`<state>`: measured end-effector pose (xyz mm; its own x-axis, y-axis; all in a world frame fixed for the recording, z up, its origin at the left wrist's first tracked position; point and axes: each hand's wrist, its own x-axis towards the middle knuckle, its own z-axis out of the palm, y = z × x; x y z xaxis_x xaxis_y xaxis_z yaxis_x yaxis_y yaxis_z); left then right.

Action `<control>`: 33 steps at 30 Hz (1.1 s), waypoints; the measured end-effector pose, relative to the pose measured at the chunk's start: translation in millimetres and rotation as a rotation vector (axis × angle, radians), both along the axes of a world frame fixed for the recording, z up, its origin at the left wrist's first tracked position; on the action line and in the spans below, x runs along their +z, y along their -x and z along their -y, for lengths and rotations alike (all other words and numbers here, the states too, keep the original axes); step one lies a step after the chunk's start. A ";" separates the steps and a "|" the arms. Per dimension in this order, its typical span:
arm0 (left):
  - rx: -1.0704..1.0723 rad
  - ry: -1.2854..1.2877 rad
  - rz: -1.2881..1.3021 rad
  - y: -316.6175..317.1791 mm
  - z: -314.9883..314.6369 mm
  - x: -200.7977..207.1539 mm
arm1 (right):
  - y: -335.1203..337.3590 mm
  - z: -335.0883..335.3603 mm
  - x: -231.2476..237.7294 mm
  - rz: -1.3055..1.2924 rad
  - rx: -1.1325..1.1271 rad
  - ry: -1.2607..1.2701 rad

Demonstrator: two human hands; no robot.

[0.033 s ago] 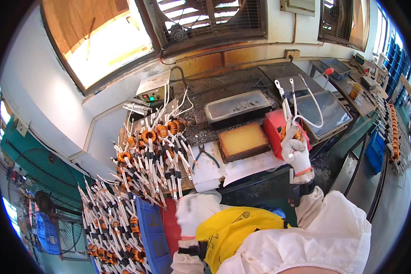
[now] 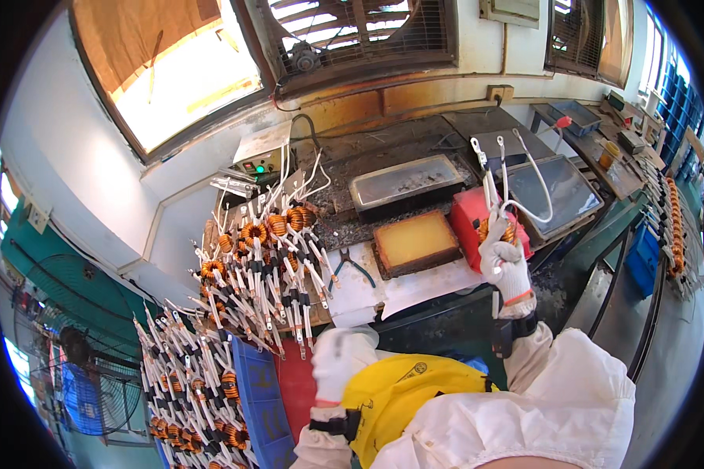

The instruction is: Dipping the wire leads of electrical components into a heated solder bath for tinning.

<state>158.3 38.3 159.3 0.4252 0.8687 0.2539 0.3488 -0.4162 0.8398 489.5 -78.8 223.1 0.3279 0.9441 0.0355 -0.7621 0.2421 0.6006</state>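
My right hand (image 2: 505,267), in a white glove, is shut on an orange wound coil (image 2: 496,230). The coil's long white leads (image 2: 516,168) stick up and loop above it. I hold it over a red box (image 2: 468,216), beside a shallow tray of yellow liquid (image 2: 414,241). My left hand (image 2: 339,356), also gloved, is low near my chest at the near edge of a heap of similar coils (image 2: 262,262). Its fingers curl downward and I cannot see whether it holds anything.
A grey metal tray (image 2: 405,181) sits behind the yellow one, and a larger dark tray (image 2: 554,191) to the right. Pliers (image 2: 346,270) lie on white paper. A blue bin (image 2: 260,402) and more coils (image 2: 186,387) are at the lower left. A control box (image 2: 260,155) stands by the wall.
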 end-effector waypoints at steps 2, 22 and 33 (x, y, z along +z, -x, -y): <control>-0.255 0.141 -0.034 -41.4 17.1 23.1 | 12.0 1.0 -0.7 -0.081 0.035 0.003; -0.763 0.230 0.472 -223.7 63.7 -47.2 | 56.6 16.5 -19.7 -0.087 0.146 0.105; -0.463 0.343 -0.238 -202.1 60.5 27.1 | 44.1 71.6 -26.1 1.086 -0.118 0.669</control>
